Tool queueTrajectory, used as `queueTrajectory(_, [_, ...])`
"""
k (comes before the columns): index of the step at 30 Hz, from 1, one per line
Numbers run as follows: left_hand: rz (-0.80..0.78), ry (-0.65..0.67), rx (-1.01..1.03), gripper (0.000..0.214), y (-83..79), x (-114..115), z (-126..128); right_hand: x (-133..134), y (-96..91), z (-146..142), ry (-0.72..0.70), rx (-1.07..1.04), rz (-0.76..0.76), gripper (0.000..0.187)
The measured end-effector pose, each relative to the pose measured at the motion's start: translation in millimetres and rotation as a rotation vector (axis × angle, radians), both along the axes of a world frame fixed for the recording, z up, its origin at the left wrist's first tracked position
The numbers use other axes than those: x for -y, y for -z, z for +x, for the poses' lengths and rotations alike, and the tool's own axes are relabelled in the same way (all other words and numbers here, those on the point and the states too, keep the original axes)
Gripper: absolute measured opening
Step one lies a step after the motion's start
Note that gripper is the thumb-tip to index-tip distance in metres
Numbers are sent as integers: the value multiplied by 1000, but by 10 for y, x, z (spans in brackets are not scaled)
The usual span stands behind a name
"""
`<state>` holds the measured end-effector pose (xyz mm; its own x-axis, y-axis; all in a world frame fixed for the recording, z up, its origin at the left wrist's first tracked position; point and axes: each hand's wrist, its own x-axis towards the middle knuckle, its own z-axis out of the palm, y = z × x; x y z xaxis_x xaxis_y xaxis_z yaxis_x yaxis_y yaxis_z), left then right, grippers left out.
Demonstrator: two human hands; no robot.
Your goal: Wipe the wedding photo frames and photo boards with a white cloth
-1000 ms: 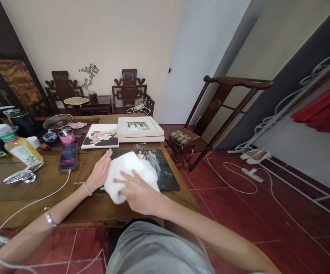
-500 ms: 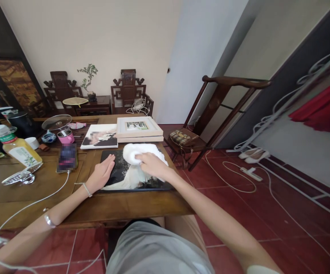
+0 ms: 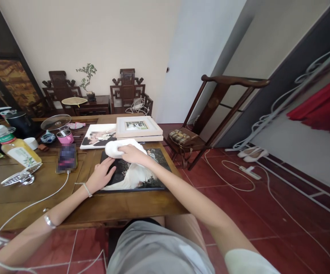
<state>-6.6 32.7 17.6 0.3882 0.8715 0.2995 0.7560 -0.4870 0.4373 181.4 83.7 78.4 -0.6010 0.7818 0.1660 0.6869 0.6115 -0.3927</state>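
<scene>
A large dark photo print (image 3: 142, 177) of a couple lies flat on the wooden table (image 3: 39, 198) in front of me. My left hand (image 3: 100, 176) rests flat on the print's left edge, fingers stretched out. My right hand (image 3: 132, 154) presses a white cloth (image 3: 116, 148) onto the print's far left corner, fingers curled over the cloth.
Behind the print lie another photo print (image 3: 99, 136) and stacked pale picture frames (image 3: 138, 128). To the left are a phone (image 3: 67, 157) on a white cable, a pink cup (image 3: 65, 136), a juice bottle (image 3: 16, 149) and a small fan (image 3: 56, 122). A wooden chair (image 3: 210, 114) stands at the right.
My right hand has swept the white cloth from the print's near left part up to the far edge, then leftward to the far left corner. The left hand stayed on the left edge.
</scene>
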Motion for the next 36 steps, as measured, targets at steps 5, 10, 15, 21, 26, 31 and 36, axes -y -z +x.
queueTrajectory(5, [3, -15, -11, 47, 58, -17, -20, 88, 185, 611, 127, 61, 31, 32])
queueTrajectory(10, [4, -22, -25, 47, 59, -15, -25, 252, 335, 1084, 273, 90, 77, 35])
queueTrajectory(15, [0, -36, -55, 51, 54, -10, -29, 717, 372, 1202, 270, 133, 106, 39])
queueTrajectory(21, [-5, -47, -97, 48, 69, 1, -24, 1639, 213, 1134, 117, 172, 43, 44])
queueTrajectory(26, [5, -42, -100, 47, 65, 5, -18, 1649, 270, 1102, 75, 91, 84, 46])
queueTrajectory(31, [-6, -42, -108, 48, 48, 6, -21, 868, 409, 1117, 108, 49, 132, 44])
queueTrajectory(36, [-4, -40, -117, 47, 34, 9, -19, 249, 425, 1098, 169, 134, 133, 47])
